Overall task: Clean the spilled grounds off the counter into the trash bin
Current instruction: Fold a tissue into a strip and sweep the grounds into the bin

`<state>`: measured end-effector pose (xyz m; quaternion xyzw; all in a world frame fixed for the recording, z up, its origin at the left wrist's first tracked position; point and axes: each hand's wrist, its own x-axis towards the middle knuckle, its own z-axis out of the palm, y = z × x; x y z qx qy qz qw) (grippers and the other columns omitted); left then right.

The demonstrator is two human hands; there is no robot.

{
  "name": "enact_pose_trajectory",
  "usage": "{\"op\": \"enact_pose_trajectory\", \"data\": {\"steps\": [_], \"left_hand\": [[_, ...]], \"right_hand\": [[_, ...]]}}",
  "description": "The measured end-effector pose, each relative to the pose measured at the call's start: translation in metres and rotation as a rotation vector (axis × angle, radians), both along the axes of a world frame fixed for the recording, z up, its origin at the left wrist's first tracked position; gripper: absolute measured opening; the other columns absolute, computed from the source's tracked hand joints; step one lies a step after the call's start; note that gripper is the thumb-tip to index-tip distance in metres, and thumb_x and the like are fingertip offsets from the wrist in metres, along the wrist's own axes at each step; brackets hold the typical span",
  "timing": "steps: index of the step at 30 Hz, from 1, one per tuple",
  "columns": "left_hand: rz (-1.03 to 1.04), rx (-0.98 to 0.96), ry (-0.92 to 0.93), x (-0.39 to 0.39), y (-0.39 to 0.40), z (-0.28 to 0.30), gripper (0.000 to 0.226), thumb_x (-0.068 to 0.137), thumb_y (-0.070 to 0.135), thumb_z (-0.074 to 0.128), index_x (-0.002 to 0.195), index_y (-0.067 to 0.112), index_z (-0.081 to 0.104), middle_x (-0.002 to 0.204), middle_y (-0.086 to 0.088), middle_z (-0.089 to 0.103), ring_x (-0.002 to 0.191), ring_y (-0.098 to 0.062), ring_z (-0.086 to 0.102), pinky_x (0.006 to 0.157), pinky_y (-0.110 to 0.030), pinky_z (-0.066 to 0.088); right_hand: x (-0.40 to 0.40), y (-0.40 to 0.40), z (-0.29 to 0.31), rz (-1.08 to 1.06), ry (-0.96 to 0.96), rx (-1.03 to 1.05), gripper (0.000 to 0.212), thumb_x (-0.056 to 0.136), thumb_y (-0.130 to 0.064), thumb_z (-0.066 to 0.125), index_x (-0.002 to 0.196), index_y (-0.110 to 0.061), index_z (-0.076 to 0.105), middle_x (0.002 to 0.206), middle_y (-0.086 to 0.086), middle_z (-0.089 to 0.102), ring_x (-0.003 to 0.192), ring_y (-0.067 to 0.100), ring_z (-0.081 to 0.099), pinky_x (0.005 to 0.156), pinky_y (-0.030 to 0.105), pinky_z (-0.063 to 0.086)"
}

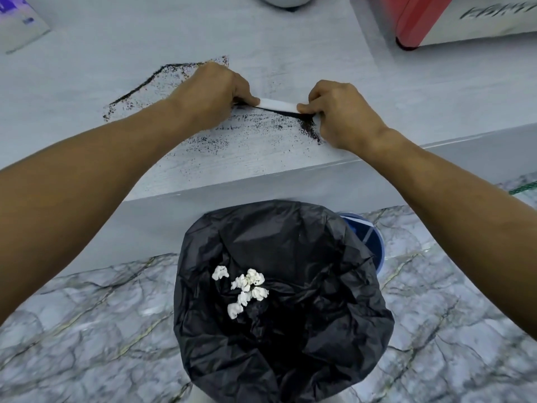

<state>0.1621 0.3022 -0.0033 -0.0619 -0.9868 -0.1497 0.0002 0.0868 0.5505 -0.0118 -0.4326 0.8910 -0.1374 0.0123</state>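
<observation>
Dark spilled grounds [255, 132] are smeared across the pale grey counter [87, 82], with a thin ridge of them running up to the left and a denser clump by my right hand. A white strip of paper [277, 105] stands on edge on the counter with grounds piled along its near side. My left hand [213, 96] pinches its left end and my right hand [338, 113] pinches its right end. Below the counter's front edge stands the trash bin [363, 301], lined with a black bag and holding several crumpled white paper bits [245, 286].
A red and white box [453, 21] sits at the counter's back right. A white and purple packet [20, 21] lies at the back left, and a white rounded object [283, 0] at the top. A blue lid [369, 237] lies behind the bin on the marble floor [87, 330].
</observation>
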Motion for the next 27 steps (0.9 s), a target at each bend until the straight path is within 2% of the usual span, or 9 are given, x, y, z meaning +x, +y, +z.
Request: {"op": "enact_pose_trajectory", "data": {"steps": [7,11,15,19,23,27], "left_hand": [[0.011,0.008,-0.01,0.007,0.007,0.004,0.036,0.091,-0.004,0.063,0.113,0.021,0.074,0.097,-0.003,0.074,0.075,-0.024,0.063,0.066,-0.042,0.057],[0.018,0.007,-0.021,0.012,0.01,0.002,0.042,0.089,-0.008,0.062,0.114,0.023,0.074,0.099,-0.001,0.074,0.078,-0.023,0.062,0.066,-0.039,0.055],[0.049,0.025,-0.022,0.016,0.011,0.0,0.042,0.09,-0.005,0.062,0.114,0.028,0.073,0.101,-0.001,0.072,0.081,-0.025,0.062,0.068,-0.042,0.056],[0.059,0.026,-0.011,0.018,0.015,0.001,0.04,0.091,-0.005,0.061,0.114,0.025,0.074,0.101,-0.003,0.073,0.082,-0.025,0.062,0.067,-0.037,0.053],[0.066,0.031,-0.001,0.025,0.017,-0.002,0.037,0.09,-0.002,0.063,0.112,0.026,0.074,0.097,-0.003,0.073,0.084,-0.026,0.063,0.071,-0.042,0.055],[0.102,0.039,-0.019,0.032,0.021,-0.006,0.046,0.09,-0.007,0.059,0.112,0.03,0.074,0.096,-0.002,0.071,0.085,-0.026,0.061,0.07,-0.044,0.055]], "right_hand": [[0.008,0.005,-0.002,-0.02,-0.026,0.005,0.037,0.089,0.003,0.061,0.12,-0.014,0.072,0.11,0.01,0.064,0.097,0.033,0.06,0.081,0.04,0.051],[0.011,0.007,-0.004,-0.037,-0.037,0.01,0.039,0.088,0.002,0.061,0.121,-0.017,0.071,0.111,0.008,0.064,0.096,0.032,0.06,0.081,0.041,0.052],[0.014,0.008,-0.002,-0.037,-0.045,0.023,0.037,0.09,0.001,0.061,0.122,-0.016,0.07,0.112,0.009,0.063,0.096,0.032,0.061,0.082,0.042,0.052],[0.017,0.008,-0.001,-0.055,-0.05,0.038,0.037,0.091,0.0,0.06,0.123,-0.016,0.069,0.115,0.009,0.062,0.1,0.032,0.06,0.084,0.041,0.051],[0.022,0.01,-0.002,-0.054,-0.048,0.028,0.041,0.089,0.005,0.059,0.122,-0.016,0.07,0.114,0.01,0.063,0.097,0.032,0.06,0.082,0.041,0.052],[0.027,0.012,-0.002,-0.064,-0.043,0.036,0.04,0.09,0.004,0.057,0.122,-0.015,0.07,0.115,0.01,0.063,0.098,0.033,0.06,0.083,0.041,0.052]]}}
